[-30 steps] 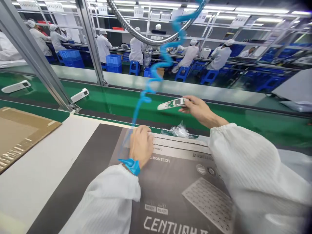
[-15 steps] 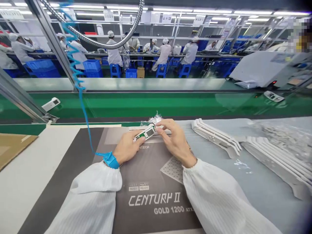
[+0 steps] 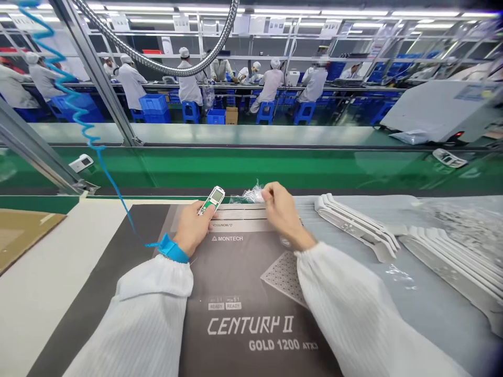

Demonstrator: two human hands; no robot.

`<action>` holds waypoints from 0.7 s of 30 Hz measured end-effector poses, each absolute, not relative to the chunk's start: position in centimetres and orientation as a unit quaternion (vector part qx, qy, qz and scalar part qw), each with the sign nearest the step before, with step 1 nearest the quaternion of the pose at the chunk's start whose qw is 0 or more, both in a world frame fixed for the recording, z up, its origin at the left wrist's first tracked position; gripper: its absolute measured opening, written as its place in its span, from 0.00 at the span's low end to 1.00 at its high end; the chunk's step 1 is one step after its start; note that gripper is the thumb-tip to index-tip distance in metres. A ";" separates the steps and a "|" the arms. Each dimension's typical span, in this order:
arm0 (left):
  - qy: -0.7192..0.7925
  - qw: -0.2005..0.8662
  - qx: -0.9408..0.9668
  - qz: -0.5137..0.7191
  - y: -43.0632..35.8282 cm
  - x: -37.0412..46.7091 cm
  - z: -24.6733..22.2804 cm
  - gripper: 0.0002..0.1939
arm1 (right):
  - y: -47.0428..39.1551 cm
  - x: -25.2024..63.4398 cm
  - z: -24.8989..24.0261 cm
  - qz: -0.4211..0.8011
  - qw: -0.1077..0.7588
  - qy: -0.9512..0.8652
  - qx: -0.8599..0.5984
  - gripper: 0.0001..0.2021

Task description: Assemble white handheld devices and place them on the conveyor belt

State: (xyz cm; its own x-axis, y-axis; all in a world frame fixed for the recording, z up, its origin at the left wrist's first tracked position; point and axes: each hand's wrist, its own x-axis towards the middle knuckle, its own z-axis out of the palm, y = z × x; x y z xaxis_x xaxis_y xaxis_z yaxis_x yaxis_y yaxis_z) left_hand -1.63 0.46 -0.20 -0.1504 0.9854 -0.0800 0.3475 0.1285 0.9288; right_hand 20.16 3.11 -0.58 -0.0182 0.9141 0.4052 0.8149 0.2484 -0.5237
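In the head view my left hand [image 3: 193,225], with a blue wrist strap [image 3: 173,248], grips the lower end of a circuit board with a small display [image 3: 215,200]. The board is green with a white frame and points up and away, tilted to the right. My right hand [image 3: 282,209] is closed in a pinch to the right of the board and apart from it; what its fingers hold, if anything, is hidden. Just left of those fingers lies a crumpled heap of clear plastic film [image 3: 251,195]. Both hands are over a dark printed cardboard sheet [image 3: 236,277].
White curved plastic housings [image 3: 356,225] lie stacked at the right, with another stack [image 3: 451,267] beside them. Small bagged parts [image 3: 467,222] sit behind. A green conveyor belt [image 3: 236,167] runs across, carrying white devices. A blue coiled cord [image 3: 113,191] hangs at the left. Co-workers sit beyond.
My left hand has drawn the board left and turned it more upright. My right hand has left the board, and its fingers have curled closed beside the film heap.
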 end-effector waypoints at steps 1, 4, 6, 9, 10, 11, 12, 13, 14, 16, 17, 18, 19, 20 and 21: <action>0.633 0.403 0.520 0.408 0.4 -1.7 -0.1 0.15 | 4.4 20.5 -0.7 0.063 0.307 -0.700 -0.641 0.08; 0.622 0.404 0.536 0.402 0.1 -1.7 0.3 0.16 | 6.8 21.4 -0.9 0.032 0.222 -0.699 -0.679 0.04; 0.622 0.398 0.543 0.400 0.1 -1.7 0.3 0.17 | 6.5 22.0 -0.8 0.012 0.228 -0.700 -0.677 0.04; 0.625 0.401 0.528 0.412 0.2 -1.9 0.3 0.17 | 3.8 24.1 -0.1 -0.025 0.234 -0.699 -0.675 0.10; 0.626 0.404 0.521 0.417 0.3 -1.9 0.3 0.18 | 2.5 25.2 0.3 -0.042 0.223 -0.695 -0.682 0.09; 0.625 0.408 0.516 0.420 0.3 -1.8 0.3 0.18 | 1.3 26.6 0.5 -0.064 0.204 -0.686 -0.696 0.09; 0.624 0.412 0.511 0.423 0.2 -1.8 0.4 0.18 | 0.0 28.2 0.7 -0.092 0.178 -0.673 -0.712 0.10; 0.621 0.420 0.508 0.424 0.2 -1.7 0.5 0.18 | -1.1 29.8 0.7 -0.126 0.147 -0.654 -0.731 0.10; 0.615 0.430 0.506 0.424 0.1 -1.5 0.5 0.18 | -2.2 31.4 0.6 -0.158 0.114 -0.636 -0.746 0.11; 0.598 0.455 0.503 0.426 -0.1 -1.3 0.7 0.19 | -3.9 34.1 0.1 -0.192 0.060 -0.612 -0.765 0.11; 0.590 0.467 0.501 0.427 -0.2 -1.2 0.7 0.19 | -4.5 35.1 -0.3 -0.200 0.041 -0.606 -0.769 0.12; 0.581 0.477 0.500 0.429 -0.3 -1.2 0.7 0.19 | -5.0 35.8 -0.7 -0.203 0.027 -0.607 -0.768 0.13; 0.574 0.485 0.499 0.432 -0.3 -1.1 0.7 0.19 | -5.3 36.2 -1.0 -0.203 0.018 -0.611 -0.764 0.14; 0.567 0.492 0.497 0.435 -0.4 -1.1 0.6 0.19 | -5.6 36.4 -1.2 -0.205 0.015 -0.618 -0.759 0.15; 0.561 0.498 0.496 0.436 -0.4 -1.2 0.6 0.19 | -5.7 36.4 -1.3 -0.208 0.017 -0.624 -0.753 0.16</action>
